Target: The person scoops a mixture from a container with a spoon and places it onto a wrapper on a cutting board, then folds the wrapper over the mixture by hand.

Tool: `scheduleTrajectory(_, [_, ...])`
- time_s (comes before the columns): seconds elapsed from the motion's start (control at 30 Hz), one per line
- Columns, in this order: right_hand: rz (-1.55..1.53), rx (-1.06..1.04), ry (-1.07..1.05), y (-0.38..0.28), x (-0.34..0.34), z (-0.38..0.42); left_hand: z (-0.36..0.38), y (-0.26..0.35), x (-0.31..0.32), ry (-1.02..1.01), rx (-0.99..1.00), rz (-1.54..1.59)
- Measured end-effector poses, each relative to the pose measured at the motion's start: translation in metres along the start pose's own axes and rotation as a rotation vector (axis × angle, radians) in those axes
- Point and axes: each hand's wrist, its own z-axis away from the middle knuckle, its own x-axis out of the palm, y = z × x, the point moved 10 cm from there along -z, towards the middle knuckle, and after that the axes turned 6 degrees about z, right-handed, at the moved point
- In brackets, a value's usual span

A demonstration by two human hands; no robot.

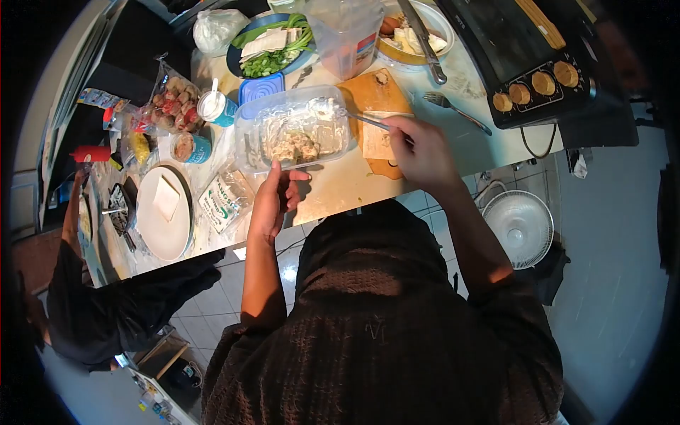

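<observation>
A clear plastic container holds a clump of pale minced filling, with smears of it on the walls. My left hand is at its near edge, thumb up against or just beside the rim and fingers loosely apart. Pinched in my right hand is a thin metal utensil that points left over the container's right rim; its head is hard to make out. Under that hand, a pale square wrapper sheet lies on a wooden cutting board.
A white plate with one wrapper and a printed packet lie left. Tubs, a blue lid and a plate of greens stand behind. Right are a fork, a knife across a bowl, and a toaster oven. Another person stands left.
</observation>
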Motion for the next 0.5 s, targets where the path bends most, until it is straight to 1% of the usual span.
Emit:
scheduleTrajectory(0.13, [0.042,-0.095,-0.054,-0.022,0.023,-0.026,-0.007,-0.001,-0.010,0.018,-0.001,0.120])
scheduleTrajectory(0.2, [0.089,-0.259,-0.038,-0.033,0.035,-0.032,-0.011,-0.002,-0.014,0.033,-0.014,0.144])
scheduleTrajectory(0.33, [0.094,-0.225,-0.114,-0.036,0.048,-0.047,-0.011,-0.002,-0.012,0.033,0.015,0.164])
scheduleTrajectory(0.4, [-0.004,-0.137,-0.242,-0.026,0.065,-0.054,-0.007,-0.005,-0.011,0.016,0.011,0.208])
scheduleTrajectory(0.5, [0.032,-0.119,-0.321,-0.025,0.081,-0.062,-0.002,-0.002,-0.014,0.030,0.024,0.269])
